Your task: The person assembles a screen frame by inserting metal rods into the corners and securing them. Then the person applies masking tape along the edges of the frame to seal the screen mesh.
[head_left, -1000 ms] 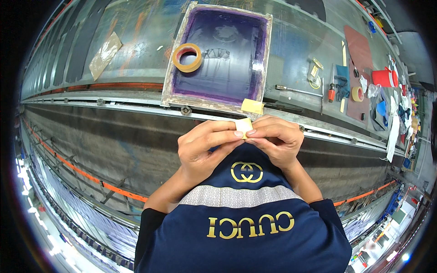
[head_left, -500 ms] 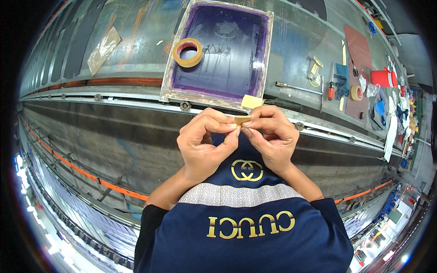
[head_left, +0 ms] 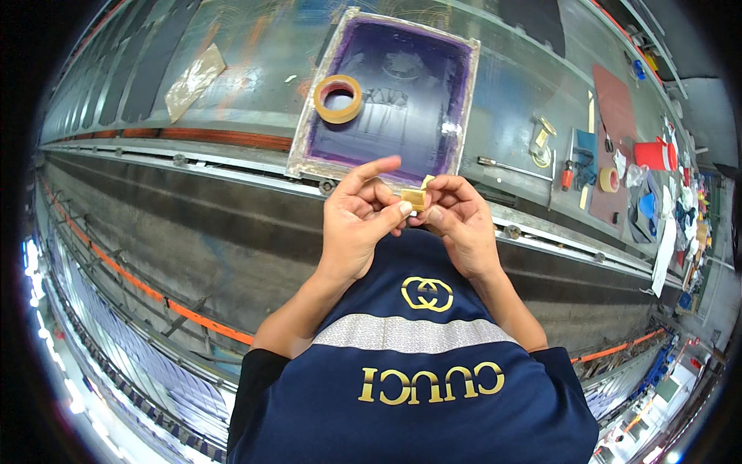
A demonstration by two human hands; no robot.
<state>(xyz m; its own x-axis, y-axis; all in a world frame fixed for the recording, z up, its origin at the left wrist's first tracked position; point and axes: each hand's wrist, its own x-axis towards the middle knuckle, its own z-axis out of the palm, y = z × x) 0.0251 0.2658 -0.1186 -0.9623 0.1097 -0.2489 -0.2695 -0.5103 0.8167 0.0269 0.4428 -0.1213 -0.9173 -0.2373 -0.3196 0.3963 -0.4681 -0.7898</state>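
My left hand (head_left: 357, 215) and my right hand (head_left: 465, 226) meet in front of my chest, at the near edge of the long table. Between them is a small folded yellow strip (head_left: 414, 199) that looks like tape. The left thumb presses on its left end, while the left index finger is raised and points away. Right thumb and fingers pinch its other end, where a paler flap sticks up. Just beyond my hands lies a framed printing screen (head_left: 470, 85) with a purple-edged dark mesh. A roll of tan tape (head_left: 354, 108) rests on the screen's left part.
To the right lie a metal rod (head_left: 506, 166), a screwdriver with a red handle (head_left: 567, 176), scissors (head_left: 608, 145), a smaller tape roll (head_left: 609, 180) and a red container (head_left: 654, 155). A shiny tan sheet (head_left: 193, 81) lies at left. A metal rail (head_left: 239, 170) edges the table.
My left index finger has lifted off the yellow strip, which now shows a broader face. The view has shifted slightly, so the table appears lower and further right.
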